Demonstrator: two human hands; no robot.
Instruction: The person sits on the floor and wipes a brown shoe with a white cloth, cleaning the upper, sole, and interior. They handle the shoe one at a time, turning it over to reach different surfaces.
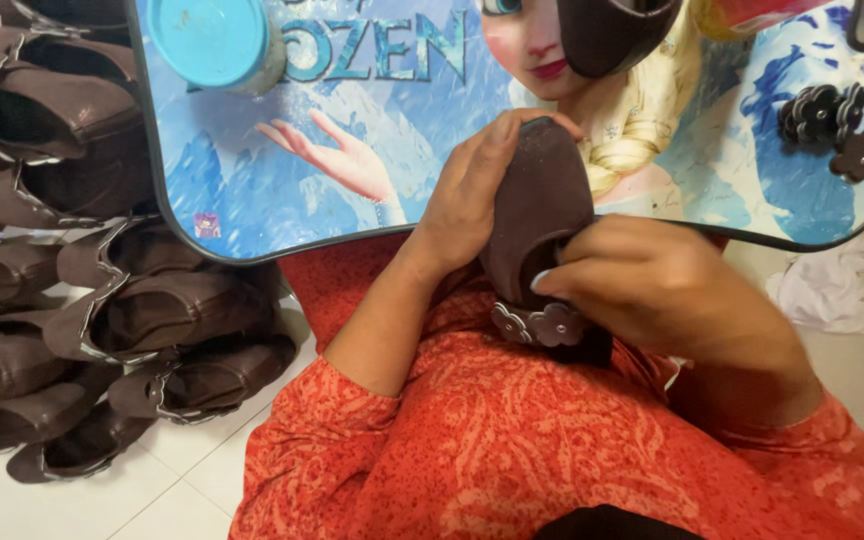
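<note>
A brown shoe upper [540,205] stands on end in front of me, at the near edge of a small lap table [282,235] with a blue cartoon picture on top. My left hand [477,185] wraps around its left side, fingertips over the top. My right hand [642,285] grips its lower right side, thumb pressed on the front. A brown flower-shaped trim piece [540,325] sits at the upper's lower end, just under my right thumb.
Several brown shoe uppers [142,310] are stacked on the white tiled floor at the left. On the table stand a blue-lidded jar [214,40], another brown upper [612,30] and loose flower trims [832,125]. A white cloth [837,290] lies at the right.
</note>
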